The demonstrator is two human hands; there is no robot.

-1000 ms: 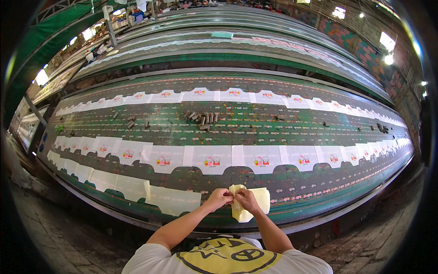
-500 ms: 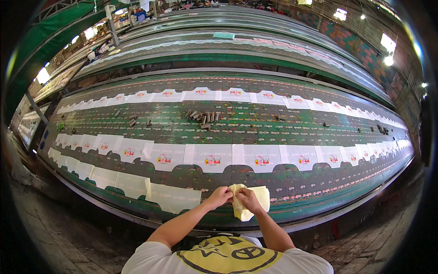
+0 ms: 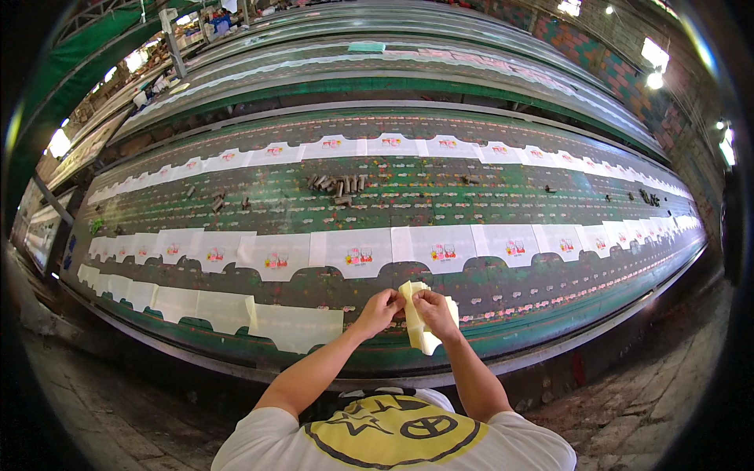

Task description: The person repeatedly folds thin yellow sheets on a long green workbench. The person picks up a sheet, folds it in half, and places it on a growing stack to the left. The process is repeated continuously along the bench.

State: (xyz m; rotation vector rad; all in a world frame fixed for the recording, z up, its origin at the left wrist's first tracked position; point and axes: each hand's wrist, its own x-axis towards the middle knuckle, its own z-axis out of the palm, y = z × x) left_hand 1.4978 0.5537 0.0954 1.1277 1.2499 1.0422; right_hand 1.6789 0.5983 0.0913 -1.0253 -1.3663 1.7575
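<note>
Head view, wide and bowed at the rim, looking down on a long green-and-grey tabletop [image 3: 487, 294]. At near centre, over its near side, a folded pale-yellow cloth bundle [image 3: 417, 330], somewhat crumpled; impossible to tell from this angle whether resting on the surface or held clear of it. At the bundle's upper left edge, the left hand [image 3: 380, 312], with fingers drawn together in a pinch on the cloth. Over its upper part, the right hand [image 3: 436, 312], with fingers curled around the folds and hiding much of them. Compared with half a second ago, a small shift of bundle and hands forward, toward the row of white printed panels [image 3: 338, 243], with less of the bundle's right side showing. No new piece at the end of the near row of plain pale panels [image 3: 298, 326], to the left; so, by the look of it, a moment of handling the edge rather than of laying anything down. Beyond the white printed panels, scattered dark cylinders [image 3: 339, 187], then a far row of printed panels [image 3: 338, 145].
</note>
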